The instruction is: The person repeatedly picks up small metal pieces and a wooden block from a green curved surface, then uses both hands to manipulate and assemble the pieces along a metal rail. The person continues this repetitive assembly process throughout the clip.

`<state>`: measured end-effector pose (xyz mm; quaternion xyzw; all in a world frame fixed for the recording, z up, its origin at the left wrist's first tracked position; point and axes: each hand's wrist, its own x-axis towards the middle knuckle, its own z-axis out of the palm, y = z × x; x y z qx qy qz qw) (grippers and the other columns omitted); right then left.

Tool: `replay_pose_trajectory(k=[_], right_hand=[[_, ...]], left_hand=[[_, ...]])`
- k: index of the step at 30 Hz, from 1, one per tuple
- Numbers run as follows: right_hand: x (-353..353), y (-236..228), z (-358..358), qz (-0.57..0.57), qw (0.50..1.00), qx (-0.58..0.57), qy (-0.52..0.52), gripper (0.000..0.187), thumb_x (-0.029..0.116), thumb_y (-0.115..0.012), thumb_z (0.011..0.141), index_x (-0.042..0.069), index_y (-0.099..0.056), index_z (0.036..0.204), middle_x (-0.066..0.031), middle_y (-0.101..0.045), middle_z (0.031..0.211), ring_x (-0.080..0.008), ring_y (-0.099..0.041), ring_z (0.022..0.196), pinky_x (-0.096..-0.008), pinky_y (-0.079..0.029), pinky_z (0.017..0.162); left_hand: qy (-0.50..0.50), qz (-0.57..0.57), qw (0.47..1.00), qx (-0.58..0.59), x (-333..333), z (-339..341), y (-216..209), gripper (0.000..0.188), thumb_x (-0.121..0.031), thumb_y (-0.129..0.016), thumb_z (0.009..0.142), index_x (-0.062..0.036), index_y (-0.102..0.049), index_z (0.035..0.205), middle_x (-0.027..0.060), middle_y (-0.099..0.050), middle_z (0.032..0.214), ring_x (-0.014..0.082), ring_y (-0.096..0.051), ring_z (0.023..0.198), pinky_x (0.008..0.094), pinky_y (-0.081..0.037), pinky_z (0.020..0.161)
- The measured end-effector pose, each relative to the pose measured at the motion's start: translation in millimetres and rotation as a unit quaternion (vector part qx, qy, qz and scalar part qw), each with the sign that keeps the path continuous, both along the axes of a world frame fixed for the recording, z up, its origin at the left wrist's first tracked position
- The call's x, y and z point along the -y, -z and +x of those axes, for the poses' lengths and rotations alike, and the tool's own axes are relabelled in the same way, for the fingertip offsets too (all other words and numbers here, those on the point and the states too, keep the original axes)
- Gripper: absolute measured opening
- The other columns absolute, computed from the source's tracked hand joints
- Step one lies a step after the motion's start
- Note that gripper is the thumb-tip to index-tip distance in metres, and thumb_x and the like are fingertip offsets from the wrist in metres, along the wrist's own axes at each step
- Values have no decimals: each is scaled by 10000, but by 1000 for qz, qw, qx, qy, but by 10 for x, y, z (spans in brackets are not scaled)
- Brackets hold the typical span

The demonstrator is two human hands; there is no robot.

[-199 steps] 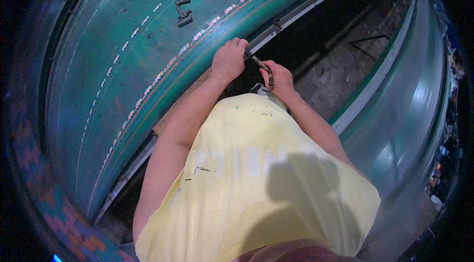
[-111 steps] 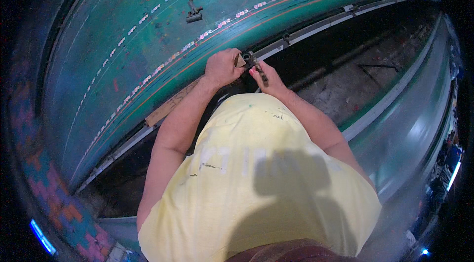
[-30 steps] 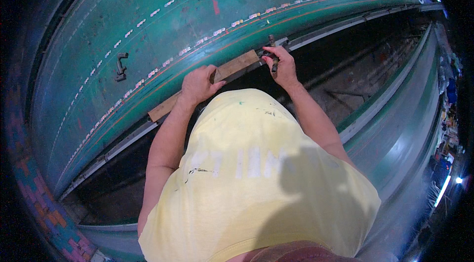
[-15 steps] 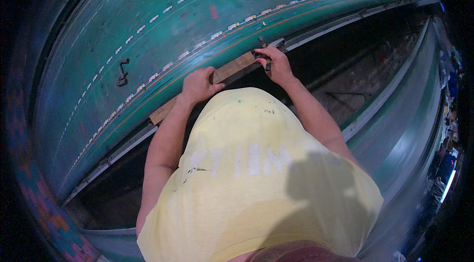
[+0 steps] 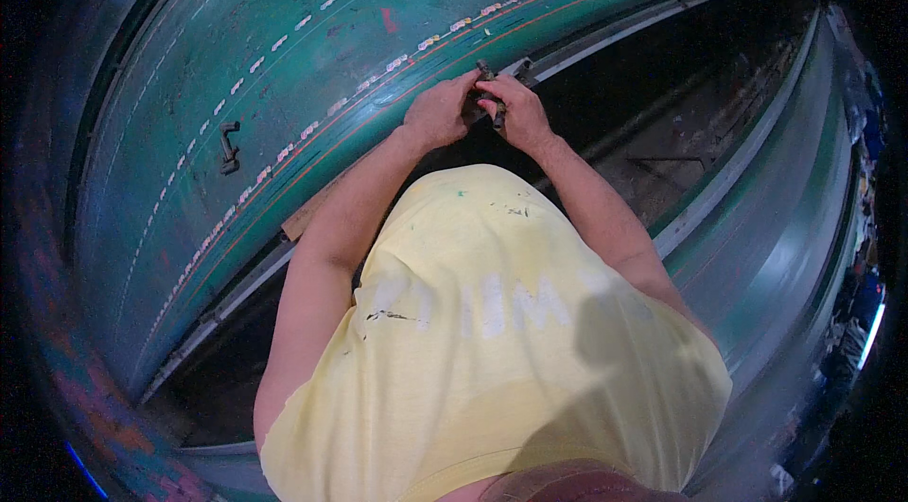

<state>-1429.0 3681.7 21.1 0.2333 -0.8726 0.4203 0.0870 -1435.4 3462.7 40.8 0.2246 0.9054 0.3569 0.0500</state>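
Observation:
Both hands meet at the edge of a long green table. My right hand is closed around a dark metal piece that looks like a clamp with a round bar. Beside it, my left hand is closed, its fingertips close against that same piece; what lies under its palm is hidden. A wooden bar runs along the table edge, mostly covered by my left forearm, with its left end showing.
The green table surface carries rows of small white pieces and thin orange lines. On it at left lies another dark metal piece. A dark gap with a pale metal rail lies to the right, before a second long green surface.
My left hand has slid right along the wooden bar to join my right hand at the dark metal piece. My left forearm now covers most of the bar.

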Motion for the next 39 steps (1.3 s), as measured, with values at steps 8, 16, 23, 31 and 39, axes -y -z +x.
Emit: replay_pose_trajectory(k=[8, 16, 23, 31, 39], right_hand=[[-238, -120, 541, -55, 991, 104, 72, 494, 73, -840, 943, 100, -733, 1425, -166, -749, 1166, -310, -775, 984, -430, -639, 842], [-139, -432, 580, -101, 989, -88, 62, 256, 96, -789, 985, 76, -780, 1240, -182, -738, 1224, -370, -726, 1112, -473, -588, 956], [-29, -165, 540, 43, 998, -4, -55, 83, 191, -739, 1039, 111, -739, 1020, -148, -714, 1098, -370, -673, 1063, -511, -510, 898], [14, -766, 458, -104, 981, -164, 17, 74, 97, -775, 970, 76, -706, 984, -145, -734, 979, -396, -694, 949, -506, -534, 879], [32, -6, 493, 51, 994, 85, -37, 96, 149, -717, 1058, 67, -708, 1009, -141, -730, 1007, -403, -708, 969, -510, -535, 846]], left_hand=[[28, -84, 996, -20, 35, 26, -59, 702, -140, -838, 949, -120, -560, 1593, 223, -734, 1372, 459, -708, 1245, 559, -587, 1046], [-22, -54, 997, 46, 45, 37, -117, 993, -89, -848, 866, -132, -358, 1728, 149, -749, 1393, 415, -735, 1228, 538, -601, 1042], [-31, -63, 996, 49, 18, 13, -169, 1135, -63, -845, 851, -93, -206, 1789, 146, -765, 1369, 417, -747, 1209, 537, -602, 1025], [-32, -32, 998, 44, 72, 32, -89, 1176, -63, -842, 849, -72, -148, 1799, 144, -787, 1311, 422, -752, 1175, 537, -604, 1010], [-38, -55, 996, 65, 40, 0, -199, 1149, -49, -827, 848, -86, -184, 1799, 158, -782, 1320, 428, -749, 1171, 539, -609, 999]])
